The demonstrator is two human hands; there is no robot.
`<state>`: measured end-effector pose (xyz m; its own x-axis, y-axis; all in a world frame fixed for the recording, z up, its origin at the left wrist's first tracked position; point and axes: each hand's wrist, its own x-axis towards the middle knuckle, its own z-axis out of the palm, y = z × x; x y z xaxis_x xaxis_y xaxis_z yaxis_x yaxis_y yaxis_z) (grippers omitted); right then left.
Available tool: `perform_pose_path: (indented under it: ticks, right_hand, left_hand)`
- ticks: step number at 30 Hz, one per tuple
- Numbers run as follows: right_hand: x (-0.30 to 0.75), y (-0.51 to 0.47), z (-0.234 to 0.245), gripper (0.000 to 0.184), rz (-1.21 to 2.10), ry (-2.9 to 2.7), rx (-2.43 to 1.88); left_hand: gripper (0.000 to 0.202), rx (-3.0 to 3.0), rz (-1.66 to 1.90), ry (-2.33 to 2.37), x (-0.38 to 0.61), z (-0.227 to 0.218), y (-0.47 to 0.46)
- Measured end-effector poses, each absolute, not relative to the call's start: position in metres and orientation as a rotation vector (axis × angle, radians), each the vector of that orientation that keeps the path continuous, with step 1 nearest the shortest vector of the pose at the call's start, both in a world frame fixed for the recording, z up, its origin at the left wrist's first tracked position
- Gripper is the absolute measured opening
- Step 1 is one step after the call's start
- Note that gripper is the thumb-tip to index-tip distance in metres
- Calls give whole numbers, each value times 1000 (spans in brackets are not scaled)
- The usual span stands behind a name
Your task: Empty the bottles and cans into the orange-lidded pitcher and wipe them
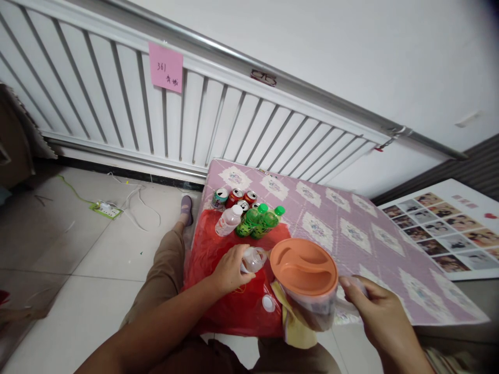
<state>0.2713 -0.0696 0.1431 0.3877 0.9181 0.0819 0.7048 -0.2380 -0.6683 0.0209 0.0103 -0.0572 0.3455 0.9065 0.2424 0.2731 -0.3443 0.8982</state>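
Head view: left hand (232, 267) fingers curled part-closed round an uncapped clear bottle (255, 259), neck towards the orange-lidded pitcher (317, 311), presumably to line up the openings; right hand (384, 306) closed at the pitcher's handle, seemingly bearing its weight. White cap (268, 303) on red cover (230, 317); green bottles (268, 223), cans (235, 197) grouped beyond, apparently for elbow room

Left hand (231, 270) gripping clear bottle (254, 259), right hand (384, 314) holding orange-lidded pitcher (306, 280)
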Motion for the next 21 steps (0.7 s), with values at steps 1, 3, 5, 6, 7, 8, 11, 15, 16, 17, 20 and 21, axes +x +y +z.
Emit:
perform_pose_path:
  ticks: [1,3,5,6,7,8,11,15,16,17,20,21]
  right_hand:
    - [271,-70,143,41,438,-1391,-2020]
    - [270,-70,144,41,439,-1397,-2018]
    - [267,-70,145,42,431,-1394,-2013]
    - [265,-71,146,42,416,-1384,-2005]
    - [263,-71,146,42,396,-1373,-1996]
    - [261,-71,147,41,385,-1366,-1988]
    - [258,-70,149,40,387,-1378,-1983]
    - [261,-68,150,39,424,-1396,-1981]
    - [261,-68,151,39,434,-1395,-1984]
    - [261,-68,150,38,437,-1391,-1987]
    - [256,-70,150,39,411,-1372,-1981]
    - [254,-70,150,40,397,-1360,-1973]
  left_hand:
    - [77,1813,1003,1042,21,-57,10]
    - [77,1813,1000,1041,20,-56,10]
    - [77,1814,1003,1037,20,-56,10]
    - [77,1813,1005,1036,20,-56,10]
    - [77,1811,1008,1036,20,-56,10]
    - [77,1810,1010,1036,21,-57,10]
    - [77,1811,1010,1038,21,-57,10]
    - [77,1804,1009,1040,21,-56,10]
    - [77,1804,1008,1038,20,-56,10]
    - [77,1805,1006,1035,20,-55,10]
    - [77,1810,997,1037,20,-55,9]
    - [77,1808,998,1041,20,-55,9]
